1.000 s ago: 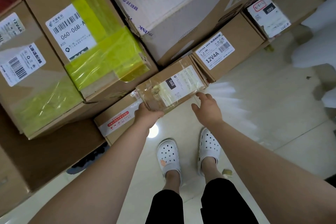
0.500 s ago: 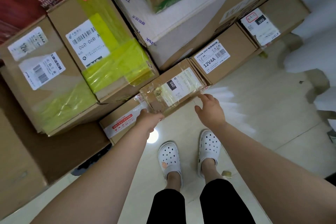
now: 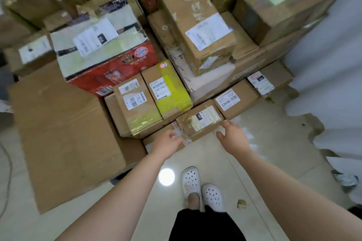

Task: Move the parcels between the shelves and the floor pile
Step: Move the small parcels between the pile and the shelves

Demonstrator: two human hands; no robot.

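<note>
Parcel (image 3: 199, 121): front, low, reachable.
Left hand (image 3: 168, 141): 8 o'clock corner, grip unclear.
Right hand (image 3: 233, 135): open, 4 o'clock, flanking to lift.

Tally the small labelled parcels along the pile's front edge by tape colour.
Yellow-taped parcels: 2
Clear-taped parcel: 1
Red-and-white-taped parcel: 1
Plain brown parcels: 2
Total: 6
</note>
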